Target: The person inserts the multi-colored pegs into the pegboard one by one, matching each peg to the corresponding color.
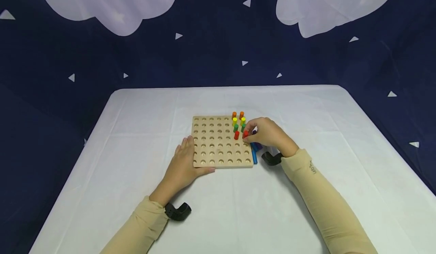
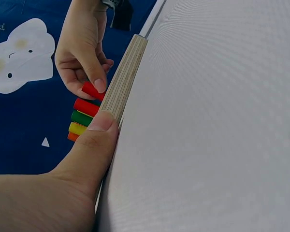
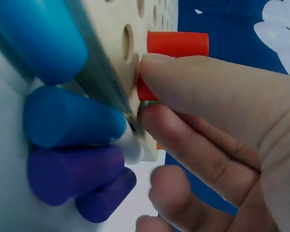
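Observation:
A square wooden pegboard (image 1: pixel 216 158) with rows of round holes lies on the table. My left hand (image 1: pixel 183 167) rests against its near left corner, fingers straight along the left side and thumb (image 2: pixel 94 137) along the front edge. My right hand (image 1: pixel 269 133) pinches a red peg (image 3: pixel 145 91) between thumb and index finger at the right edge of the board. Beside it another red peg (image 1: pixel 236 135) stands upright in a hole. Behind them, pairs of green pegs (image 1: pixel 236 128), yellow pegs (image 1: pixel 235 122) and orange pegs (image 1: pixel 234 115) stand in two columns.
Blue pegs (image 3: pixel 70 116) and purple pegs (image 3: pixel 72 174) lie loose along the board's right side, partly under my right hand in the head view. A white cloth (image 1: pixel 136 144) covers the table. Behind it hangs a dark blue curtain (image 1: pixel 211 57) with clouds and triangles.

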### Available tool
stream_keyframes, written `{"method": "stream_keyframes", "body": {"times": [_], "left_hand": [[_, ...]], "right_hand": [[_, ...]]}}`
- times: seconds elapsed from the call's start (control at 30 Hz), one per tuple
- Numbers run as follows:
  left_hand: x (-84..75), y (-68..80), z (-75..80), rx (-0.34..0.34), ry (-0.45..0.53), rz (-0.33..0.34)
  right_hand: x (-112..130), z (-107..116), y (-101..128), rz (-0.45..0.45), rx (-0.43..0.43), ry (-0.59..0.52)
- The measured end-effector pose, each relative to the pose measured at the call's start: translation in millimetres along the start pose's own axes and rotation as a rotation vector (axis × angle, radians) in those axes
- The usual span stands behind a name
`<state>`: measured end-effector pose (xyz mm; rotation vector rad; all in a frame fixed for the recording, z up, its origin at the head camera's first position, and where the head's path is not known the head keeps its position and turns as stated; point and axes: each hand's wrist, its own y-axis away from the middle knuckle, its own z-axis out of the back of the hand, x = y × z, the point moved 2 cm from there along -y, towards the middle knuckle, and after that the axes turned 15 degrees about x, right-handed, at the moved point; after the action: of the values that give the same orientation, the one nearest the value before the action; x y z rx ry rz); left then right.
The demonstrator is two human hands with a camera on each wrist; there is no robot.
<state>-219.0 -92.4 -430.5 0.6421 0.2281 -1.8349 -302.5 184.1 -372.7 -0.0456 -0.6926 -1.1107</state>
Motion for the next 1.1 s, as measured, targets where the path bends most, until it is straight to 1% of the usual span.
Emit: {"method": "stream_keyframes", "body": {"times": [0.2, 0.33, 0.43, 0.5, 0.6, 0.67, 0.77, 0.87, 1.1], "left_hand": [[0.5, -0.2, 0.2, -0.002, 0.0, -0.002], [0.8, -0.3, 0.1, -0.002, 0.005, -0.001], [0.8, -0.4, -0.1, 0.0, 0.009, 0.0], [0.7, -0.7, -0.3, 0.0, 0.011, -0.001], [0.7, -1.3, -0.8, 0.0, 0.007, -0.003], [0.6, -1.5, -1.2, 0.0, 0.004, -0.004], [0.8, -1.7, -1.4, 0.0, 0.0, -0.001], [1.0, -1.8, -1.5, 0.0, -0.001, 0.002], [1.3, -1.6, -1.6, 0.0, -0.005, 0.0]], "right_hand": [[2, -1, 0, -0.036, -0.016, 0.006], [4, 2, 3, -0.027, 0.002, 0.018], [5, 10, 9, -0.019, 0.003, 0.051], [5, 17, 14, -0.025, -0.019, 0.081], [1, 27, 21, -0.061, -0.061, 0.129], [-2, 31, 24, -0.099, -0.072, 0.159], [-8, 31, 23, -0.154, -0.047, 0.196], [-12, 26, 18, -0.186, -0.009, 0.216], [-16, 17, 11, -0.211, 0.04, 0.222]]}}
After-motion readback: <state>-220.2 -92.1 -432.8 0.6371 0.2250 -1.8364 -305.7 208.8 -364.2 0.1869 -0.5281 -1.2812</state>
